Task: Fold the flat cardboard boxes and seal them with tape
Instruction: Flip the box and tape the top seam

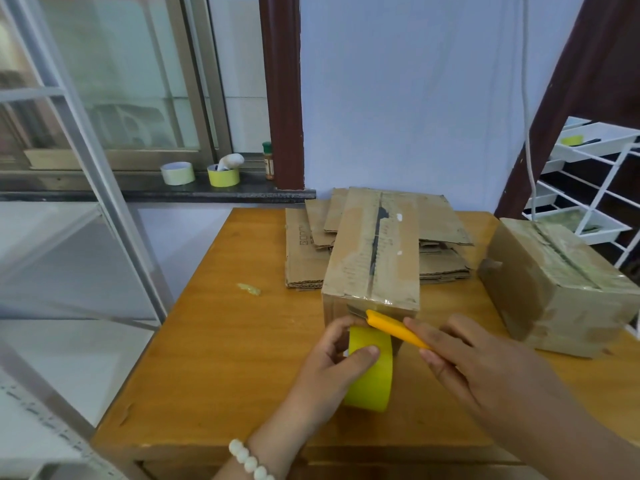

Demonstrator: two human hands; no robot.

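A folded cardboard box [374, 251] stands on the wooden table [221, 341], with clear tape along its top seam and over its near edge. My left hand [332, 368] grips a yellow tape roll [372, 372] against the box's near face. My right hand [485, 368] holds an orange utility knife [394, 329]. Its blade tip lies at the tape on the box's near top edge. A stack of flat cardboard boxes [308, 254] lies behind the box. A second taped box [554, 285] sits to the right.
A scrap of crumpled tape [249, 289] lies on the table to the left. Two tape rolls [178, 173] [223, 174] and a small bottle [268, 161] stand on the window sill. A white wire rack [595, 188] is at the right, a metal shelf frame [86, 161] at the left.
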